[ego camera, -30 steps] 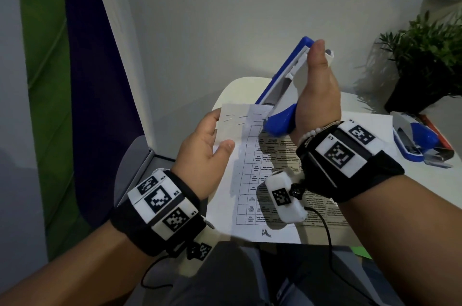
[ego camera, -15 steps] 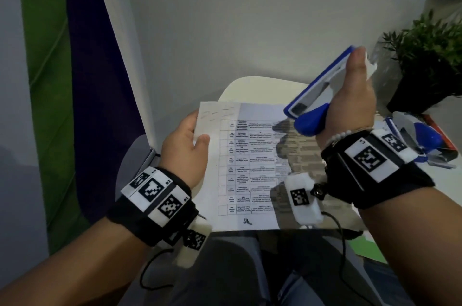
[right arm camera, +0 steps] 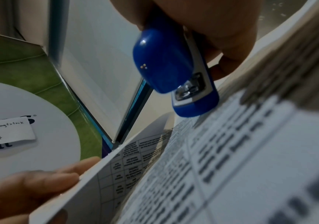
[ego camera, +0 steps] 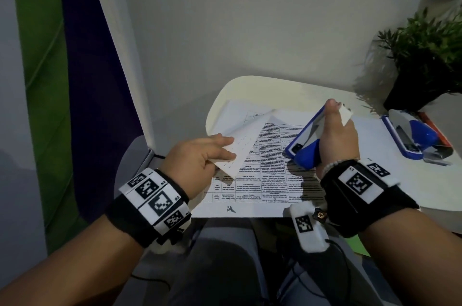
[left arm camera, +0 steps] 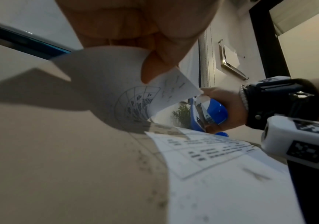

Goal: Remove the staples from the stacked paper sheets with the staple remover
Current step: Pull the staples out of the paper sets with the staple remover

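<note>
Stacked paper sheets (ego camera: 262, 180) flat at the near edge of the white worktop (ego camera: 240, 90), printed with a ruled table of small text, upside down to the head camera and too fine to read; near the bottom margin, one small dark mark, shape only. Left corner of the top sheet curled up and back, pinched between thumb and fingers of the left hand (ego camera: 197, 158); short dark dashes scattered on that lifted corner, staples or their marks, hard to tell which.

Staple remover (ego camera: 306, 145), blue and white, clamped in the right hand (ego camera: 337, 135), thumb along its upper side, blue nose tilted down onto or just above the printed page, right of the lifted corner.

Further right on the worktop, a second blue and white stapler-like tool (ego camera: 410, 138), beside a red-orange object (ego camera: 435, 125) and a potted green plant (ego camera: 430, 60). Black bands (ego camera: 125, 218) on both wrists, with black-and-white square marker tags.

In the right wrist view, off to the left, a round white sign (right arm camera: 39, 118) with a paper slip (right arm camera: 7, 131) of handwriting stuck on: "count" readable, the line above only partly; large dark printed letters beneath, cut off.
</note>
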`<state>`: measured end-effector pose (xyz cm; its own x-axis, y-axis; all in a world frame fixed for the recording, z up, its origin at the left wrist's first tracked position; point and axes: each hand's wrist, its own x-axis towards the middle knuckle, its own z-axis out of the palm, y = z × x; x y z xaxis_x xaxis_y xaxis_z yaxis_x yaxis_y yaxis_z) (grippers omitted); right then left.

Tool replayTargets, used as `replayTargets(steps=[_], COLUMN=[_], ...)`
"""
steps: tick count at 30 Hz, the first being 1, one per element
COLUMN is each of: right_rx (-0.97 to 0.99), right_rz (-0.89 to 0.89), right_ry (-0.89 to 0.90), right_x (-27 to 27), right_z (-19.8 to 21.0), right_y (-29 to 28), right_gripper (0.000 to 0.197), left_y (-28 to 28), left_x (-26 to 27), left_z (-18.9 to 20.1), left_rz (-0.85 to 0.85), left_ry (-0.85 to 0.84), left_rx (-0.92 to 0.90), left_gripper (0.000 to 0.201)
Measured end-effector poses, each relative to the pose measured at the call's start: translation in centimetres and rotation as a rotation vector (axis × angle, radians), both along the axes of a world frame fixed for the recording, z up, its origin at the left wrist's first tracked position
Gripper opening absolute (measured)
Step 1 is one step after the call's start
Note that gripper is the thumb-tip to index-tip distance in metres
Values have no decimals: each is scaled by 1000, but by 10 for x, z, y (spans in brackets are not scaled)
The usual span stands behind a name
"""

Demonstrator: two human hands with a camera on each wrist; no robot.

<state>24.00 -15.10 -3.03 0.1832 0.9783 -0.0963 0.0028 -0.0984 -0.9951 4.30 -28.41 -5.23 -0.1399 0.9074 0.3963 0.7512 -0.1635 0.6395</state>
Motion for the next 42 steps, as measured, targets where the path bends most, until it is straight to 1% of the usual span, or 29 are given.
replayTargets(steps=[1,2,3,4,5,6,7,8,10,12,16,18,21,22,23,24,26,29,33,37,40,42], right_rx=[6,4,-4,-14,-19,-20,-18,-15,-29,-67,-99,-122,-173,-186,-195,-200,-182,-138,-98,-87,-71,-63], right_rz=[3,5,10,14,16,16,17,13,-24,-68,-84,-48,15,29,36,41,57,92,113,104,109,117], right_ry=[-9,-15,-14,-12,-11,-9,-4,5,52,133,285,322,359,400,446,475,496,524,525,508,520,519], right_x=[0,0,0,0,1,1,0,-1,-4,-9,-28,-40,-56,-59,-62,-62,-63,-62,-63,-64,-64,-63], right_z=[0,0,1,1,0,0,2,4,10,12,14,13,6,3,2,-1,-5,-9,-15,-18,-19,-19], right_y=[-1,-1,-2,-2,-1,-2,-3,-5,-8,-7,-9,-10,-13,-13,-14,-13,-12,-9,-7,-6,-7,-8], right_gripper=[99,99,106,117,127,131,128,123,114,111,90,78,71,65,58,54,45,31,31,40,43,38], left_y=[0,-1,-2,-2,-2,-1,0,1,1,1,-12,-25,-40,-44,-49,-52,-58,-60,-54,-47,-44,-41], left_x=[0,1,2,2,1,0,-3,-7,-20,-37,-82,-111,-157,-166,-164,-165,-169,-171,-165,-160,-159,-164], left_z=[2,3,6,10,14,18,21,22,24,32,71,86,84,81,83,83,77,61,35,4,-22,-40], left_rz=[0,12,39,86,152,225,282,323,392,494,761,854,938,966,991,990,980,980,911,861,825,785], left_ry=[-19,-49,-75,-86,-86,-66,-25,10,-5,-86,-180,-161,-12,50,110,157,196,230,269,281,313,283], left_rx=[-11,-26,-53,-90,-153,-236,-322,-401,-453,-363,-59,29,-26,-78,-130,-161,-219,-412,-603,-711,-825,-917], left_gripper=[57,61,64,64,63,61,56,47,30,24,24,27,28,23,15,13,19,27,32,34,30,21])
